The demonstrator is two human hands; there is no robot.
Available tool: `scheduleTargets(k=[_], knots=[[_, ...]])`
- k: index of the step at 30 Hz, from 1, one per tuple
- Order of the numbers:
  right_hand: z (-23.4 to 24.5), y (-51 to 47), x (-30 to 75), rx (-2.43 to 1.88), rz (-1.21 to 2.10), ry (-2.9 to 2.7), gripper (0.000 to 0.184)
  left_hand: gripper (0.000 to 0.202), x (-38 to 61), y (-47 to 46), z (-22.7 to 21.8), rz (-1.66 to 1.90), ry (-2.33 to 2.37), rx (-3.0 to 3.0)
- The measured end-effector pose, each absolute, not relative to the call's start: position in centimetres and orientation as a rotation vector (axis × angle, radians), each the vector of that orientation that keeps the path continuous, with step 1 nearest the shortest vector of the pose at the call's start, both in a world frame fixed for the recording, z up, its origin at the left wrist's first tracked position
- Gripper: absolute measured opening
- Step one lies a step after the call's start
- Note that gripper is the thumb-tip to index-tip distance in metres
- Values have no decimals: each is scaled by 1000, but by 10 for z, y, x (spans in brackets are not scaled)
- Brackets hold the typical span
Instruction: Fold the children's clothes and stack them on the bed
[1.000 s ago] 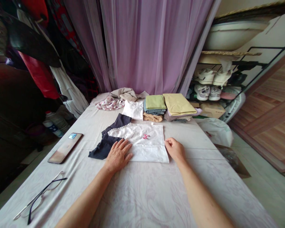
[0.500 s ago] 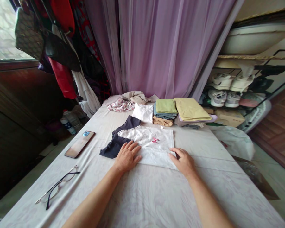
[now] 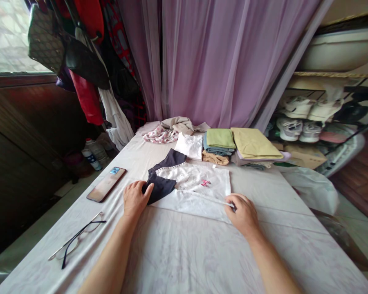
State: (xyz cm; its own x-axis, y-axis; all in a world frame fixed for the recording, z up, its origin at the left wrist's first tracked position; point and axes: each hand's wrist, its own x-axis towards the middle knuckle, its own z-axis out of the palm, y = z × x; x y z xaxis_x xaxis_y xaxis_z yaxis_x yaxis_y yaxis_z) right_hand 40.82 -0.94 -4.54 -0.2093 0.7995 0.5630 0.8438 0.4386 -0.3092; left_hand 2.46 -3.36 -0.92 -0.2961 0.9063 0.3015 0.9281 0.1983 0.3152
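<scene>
A white shirt [image 3: 196, 179] with dark navy sleeves and a small pink printed figure lies on the bed-like covered surface [image 3: 178, 253]. Its near side is folded over in a long strip. At the left, my left hand [image 3: 136, 200] is closed around the end of the near navy sleeve [image 3: 162, 188], thumb on top. My right hand [image 3: 243, 212] pinches the edge of the white fabric at the shirt's right corner, lifting it slightly.
Folded clothes in stacks, green [image 3: 221, 138] and yellow [image 3: 256, 143], stand at the back beside a white folded garment [image 3: 188, 146] and crumpled cloth [image 3: 160, 134]. A phone [image 3: 106, 184] and glasses [image 3: 76, 239] lie on the left. Shoes [image 3: 290, 128] sit on a right-hand rack.
My left hand has moved left from the middle of the shirt to its navy sleeve and closed on it. My right hand now pinches the right edge. The view has shifted slightly.
</scene>
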Motion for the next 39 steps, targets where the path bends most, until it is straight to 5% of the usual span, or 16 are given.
scheduleTargets(k=[8, 16, 22, 31, 39], knots=[[-49, -14, 410, -1481, -101, -2032, 21, 22, 24, -30, -14, -857, -2146, -1953], [-38, -22, 407, -1472, 206, -1827, 15, 32, 19, -23, -21, -1123, -2126, -2002], [-39, -27, 401, -1694, 374, -1573, 47, 40, 29, -14, -9, -808, -2429, -1957], [-36, -37, 394, -1797, 320, -1541, 58, 54, 20, -35, -8, -841, -2478, -1898], [-36, -37, 386, -1821, 278, -1515, 57, 46, 12, -33, -17, -1016, -2373, -1968]])
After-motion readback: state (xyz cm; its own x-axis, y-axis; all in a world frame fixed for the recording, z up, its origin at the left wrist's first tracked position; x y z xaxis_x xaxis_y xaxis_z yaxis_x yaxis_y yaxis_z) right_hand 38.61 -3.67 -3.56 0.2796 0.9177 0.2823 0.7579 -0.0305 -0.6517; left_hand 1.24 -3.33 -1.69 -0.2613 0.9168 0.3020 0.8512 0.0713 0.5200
